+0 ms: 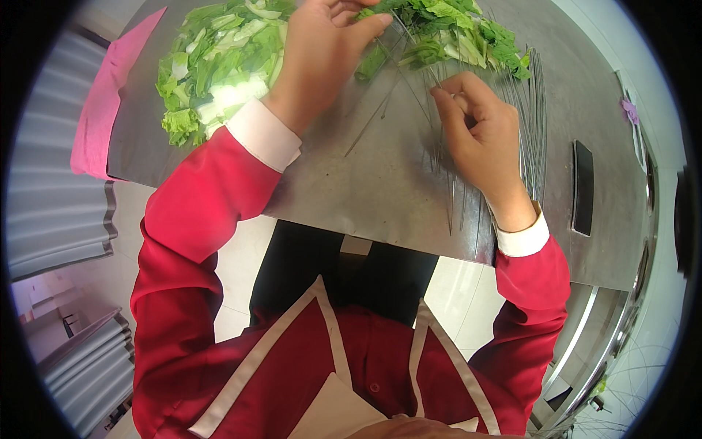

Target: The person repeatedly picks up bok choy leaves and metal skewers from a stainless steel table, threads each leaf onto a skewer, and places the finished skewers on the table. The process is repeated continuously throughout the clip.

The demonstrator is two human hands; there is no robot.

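Observation:
Thumb and fingers of my left hand pinch a small piece of green leaf near the top edge. My right hand grips a thin metal skewer between thumb and forefinger, its far part slanting up towards the leaf. Whether the tip has pierced the leaf, I cannot tell. Beyond my right hand lies a heap of leafy greens, with skewers among them. More metal skewers lie in a bundle to the right, partly behind my right wrist. Left of my left hand spreads a large pile of cut lettuce-like leaves.
The metal table has its near edge before my body. Several loose skewers lie across its middle. A flat black object, perhaps a phone, rests at the right. Pink cloth hangs over the left edge, near a grey curtain.

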